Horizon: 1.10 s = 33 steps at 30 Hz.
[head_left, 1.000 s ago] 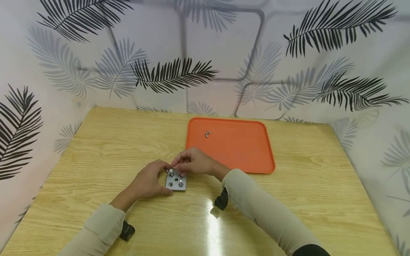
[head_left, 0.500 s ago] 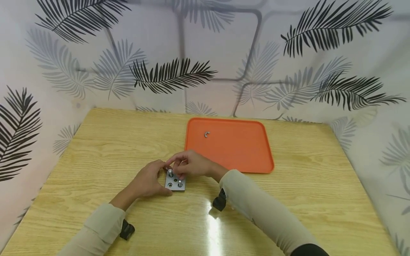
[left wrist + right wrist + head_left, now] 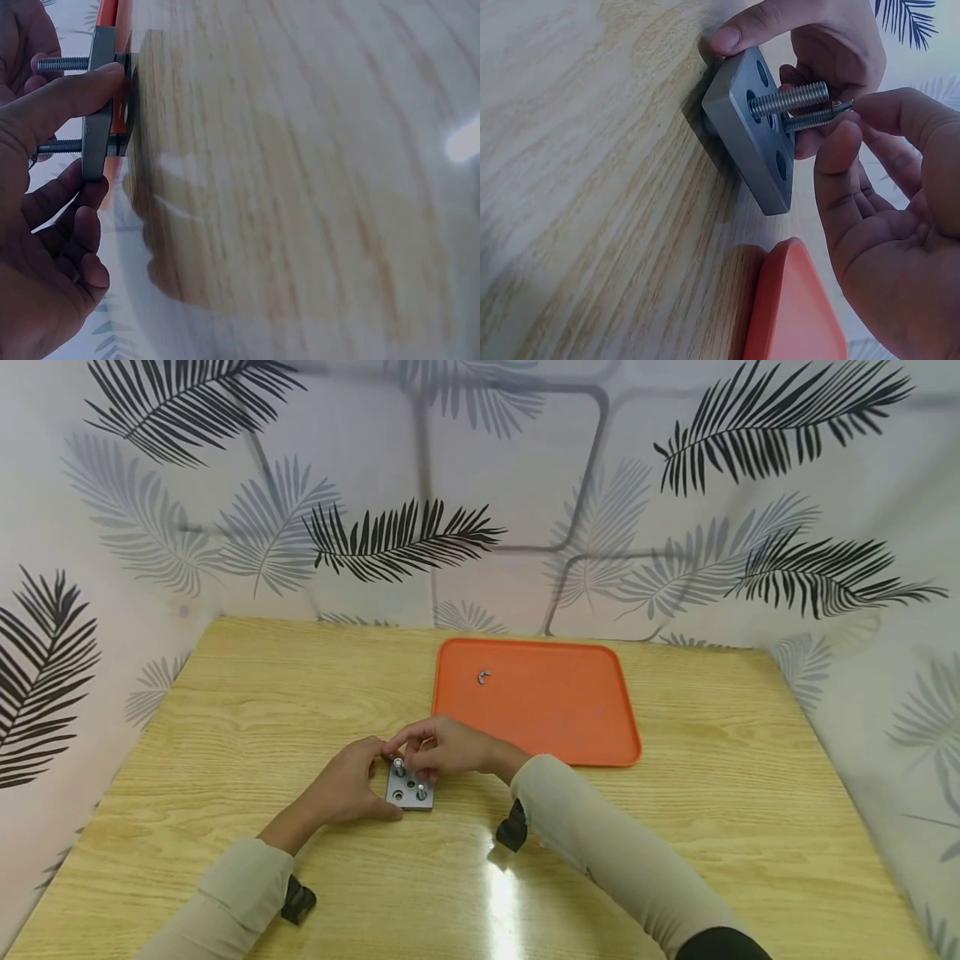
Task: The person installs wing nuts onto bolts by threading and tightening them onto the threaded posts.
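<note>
A small grey metal plate [image 3: 409, 801] with several round holes sits left of the table's middle. Two threaded bolts stand up through it, a front one [image 3: 422, 792] and a back one [image 3: 399, 767]. My left hand [image 3: 343, 787] grips the plate across its left side, thumb at the front edge and fingers behind, with the thumb [image 3: 101, 84] also along the plate in the left wrist view. My right hand [image 3: 453, 749] reaches over from the right, curled thumb and index finger around a small winged metal nut [image 3: 841, 107] at the tip of the back bolt [image 3: 810, 120].
Behind and right of the hands lies an orange tray [image 3: 555, 702]. A small V-shaped metal piece [image 3: 483, 677], like a wing nut, lies in its left part. The wooden table [image 3: 675, 827] ends at a leaf-patterned curtain [image 3: 360, 468] at the back.
My right hand has shifted slightly left, its index finger swinging round the tip of the back bolt. The left hand and the plate hold their place.
</note>
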Each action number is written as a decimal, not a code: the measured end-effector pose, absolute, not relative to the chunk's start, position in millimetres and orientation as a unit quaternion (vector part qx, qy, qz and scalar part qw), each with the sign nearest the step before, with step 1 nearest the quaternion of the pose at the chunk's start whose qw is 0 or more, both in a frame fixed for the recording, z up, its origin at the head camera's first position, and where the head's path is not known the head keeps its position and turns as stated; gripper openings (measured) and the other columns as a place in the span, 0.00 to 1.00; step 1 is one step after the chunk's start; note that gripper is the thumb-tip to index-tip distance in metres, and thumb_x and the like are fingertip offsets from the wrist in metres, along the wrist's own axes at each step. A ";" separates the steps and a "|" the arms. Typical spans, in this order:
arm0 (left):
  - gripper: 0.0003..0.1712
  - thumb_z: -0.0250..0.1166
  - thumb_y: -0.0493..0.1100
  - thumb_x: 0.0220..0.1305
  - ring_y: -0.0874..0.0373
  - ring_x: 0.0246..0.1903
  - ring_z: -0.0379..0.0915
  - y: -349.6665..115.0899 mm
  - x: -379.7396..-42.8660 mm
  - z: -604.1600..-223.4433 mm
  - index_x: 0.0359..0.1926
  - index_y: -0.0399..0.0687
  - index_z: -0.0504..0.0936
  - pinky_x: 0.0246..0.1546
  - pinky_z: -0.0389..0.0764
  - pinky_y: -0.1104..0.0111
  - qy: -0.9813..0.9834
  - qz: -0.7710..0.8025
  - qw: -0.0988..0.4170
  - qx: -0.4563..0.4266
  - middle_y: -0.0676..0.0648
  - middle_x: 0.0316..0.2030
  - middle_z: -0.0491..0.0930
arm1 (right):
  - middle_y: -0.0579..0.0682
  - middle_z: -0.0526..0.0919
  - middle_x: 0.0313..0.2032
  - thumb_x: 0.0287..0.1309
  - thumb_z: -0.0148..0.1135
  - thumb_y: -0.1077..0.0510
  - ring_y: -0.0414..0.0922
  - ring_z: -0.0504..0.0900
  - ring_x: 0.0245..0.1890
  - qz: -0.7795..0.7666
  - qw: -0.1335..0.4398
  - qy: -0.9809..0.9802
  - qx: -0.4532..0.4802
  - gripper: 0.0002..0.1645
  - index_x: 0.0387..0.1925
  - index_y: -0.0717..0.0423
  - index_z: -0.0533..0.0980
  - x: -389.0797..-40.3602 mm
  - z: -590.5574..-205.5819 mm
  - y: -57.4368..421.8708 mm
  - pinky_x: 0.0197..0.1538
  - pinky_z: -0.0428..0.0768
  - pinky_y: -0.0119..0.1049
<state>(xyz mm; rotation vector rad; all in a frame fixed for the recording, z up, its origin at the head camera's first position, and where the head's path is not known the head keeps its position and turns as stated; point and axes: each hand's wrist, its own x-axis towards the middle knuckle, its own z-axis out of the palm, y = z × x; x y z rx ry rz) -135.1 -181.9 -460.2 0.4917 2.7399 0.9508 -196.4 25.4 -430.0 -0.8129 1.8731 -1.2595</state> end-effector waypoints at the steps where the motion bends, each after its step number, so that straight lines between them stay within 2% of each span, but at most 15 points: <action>1: 0.40 0.84 0.51 0.37 0.56 0.38 0.68 -181.8 -135.1 -460.1 0.52 0.42 0.78 0.38 0.69 0.65 0.927 0.321 0.100 0.166 0.49 0.38 0.77 | 0.52 0.80 0.30 0.67 0.55 0.68 0.39 0.74 0.24 -0.493 0.364 0.725 -0.314 0.20 0.59 0.64 0.76 -196.4 -430.0 25.1 0.32 0.76 0.30; 5: 0.41 0.84 0.51 0.37 0.55 0.40 0.70 -181.1 -134.9 -459.2 0.53 0.41 0.78 0.41 0.72 0.63 0.926 0.324 0.103 0.166 0.48 0.42 0.78 | 0.58 0.82 0.32 0.65 0.57 0.69 0.39 0.74 0.24 -0.504 0.364 0.722 -0.303 0.19 0.57 0.67 0.75 -195.7 -429.7 24.2 0.32 0.76 0.31; 10: 0.42 0.84 0.50 0.37 0.53 0.46 0.73 -180.3 -134.2 -459.1 0.54 0.39 0.78 0.49 0.76 0.56 0.925 0.325 0.103 0.166 0.45 0.48 0.80 | 0.65 0.85 0.37 0.65 0.59 0.67 0.39 0.78 0.25 -0.500 0.348 0.739 -0.289 0.16 0.53 0.67 0.77 -194.2 -429.3 23.3 0.33 0.80 0.32; 17: 0.41 0.84 0.50 0.38 0.47 0.53 0.75 -180.3 -133.2 -458.5 0.53 0.39 0.78 0.57 0.76 0.49 0.926 0.326 0.100 0.165 0.43 0.51 0.81 | 0.58 0.84 0.33 0.67 0.59 0.63 0.39 0.78 0.26 -0.501 0.333 0.756 -0.260 0.10 0.46 0.66 0.79 -193.5 -430.5 22.4 0.33 0.83 0.34; 25: 0.40 0.84 0.49 0.38 0.50 0.50 0.74 -180.6 -133.2 -457.9 0.53 0.40 0.79 0.55 0.76 0.51 0.925 0.329 0.098 0.161 0.44 0.51 0.81 | 0.55 0.83 0.31 0.69 0.57 0.63 0.37 0.78 0.26 -0.486 0.327 0.766 -0.264 0.10 0.43 0.67 0.80 -194.6 -429.3 24.5 0.34 0.83 0.32; 33: 0.42 0.84 0.50 0.38 0.49 0.51 0.74 -180.7 -133.3 -458.3 0.54 0.39 0.78 0.56 0.76 0.50 0.925 0.329 0.103 0.158 0.44 0.50 0.80 | 0.59 0.84 0.31 0.67 0.60 0.64 0.39 0.77 0.24 -0.477 0.325 0.763 -0.292 0.10 0.47 0.64 0.80 -196.6 -426.4 24.3 0.34 0.83 0.37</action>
